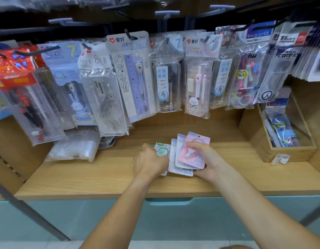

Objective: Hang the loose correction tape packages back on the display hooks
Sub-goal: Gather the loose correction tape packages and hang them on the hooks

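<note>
- Two hands work low on my shelf (101, 178): the right hand (204, 159) grips a fanned stack of tape packs (189, 159).
- My left hand (150, 161) curls on a green pack (161, 150).
- Compass sets (134, 78) hang above on hooks (128, 35).

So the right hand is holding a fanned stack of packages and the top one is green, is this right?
Not quite. The top package in the right hand is pink, as the head view shows; the green-printed one lies under the left hand.
</note>
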Available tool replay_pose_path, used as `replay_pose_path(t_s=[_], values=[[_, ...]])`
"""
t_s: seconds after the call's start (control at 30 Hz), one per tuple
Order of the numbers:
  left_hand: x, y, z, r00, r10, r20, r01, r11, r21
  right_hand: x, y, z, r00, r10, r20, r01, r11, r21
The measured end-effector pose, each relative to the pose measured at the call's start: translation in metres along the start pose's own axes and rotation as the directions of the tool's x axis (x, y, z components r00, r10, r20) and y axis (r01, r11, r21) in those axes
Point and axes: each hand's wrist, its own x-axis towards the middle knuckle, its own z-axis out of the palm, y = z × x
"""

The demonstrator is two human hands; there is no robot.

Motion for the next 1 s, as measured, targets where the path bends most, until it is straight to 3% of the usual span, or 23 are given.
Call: replay_pose_path(t_s=[0.17,0.37,0.53,0.67,0.77,1.0], values=[[-0.002,0.006,-0.005,0.99,-0.111,0.082,0.136,0.894,-0.427,0.001,0.007,0.004,0.999,-0.005,0.037,0.006,1.0,-0.03],[-0.006,-0.001,-0.007,0.951,-0.111,0.289,0.282,0.696,-0.661,-0.007,0.007,-0.006,0.989,0.028,0.146,-0.036,0.998,0.058],[-0.041,0.0,-0.01,0.927,-0.015,0.375,0.314,0.58,-0.752,-0.037,0.0,-0.013,0.979,0.085,0.187,-0.108,0.988,0.114],[-0.094,0.03,-0.041,0.87,-0.081,0.486,0.476,0.394,-0.787,-0.105,-0.032,0.0,0.98,0.158,0.119,-0.172,0.979,0.113],[-0.144,0.076,-0.089,0.781,0.035,0.623,0.579,0.332,-0.744,-0.177,-0.077,0.025,0.987,0.153,0.042,-0.156,0.982,0.105],[-0.24,0.255,-0.252,0.758,-0.015,0.652,0.628,0.29,-0.722,-0.358,-0.256,0.116,0.994,0.052,-0.094,-0.048,0.998,0.043]])
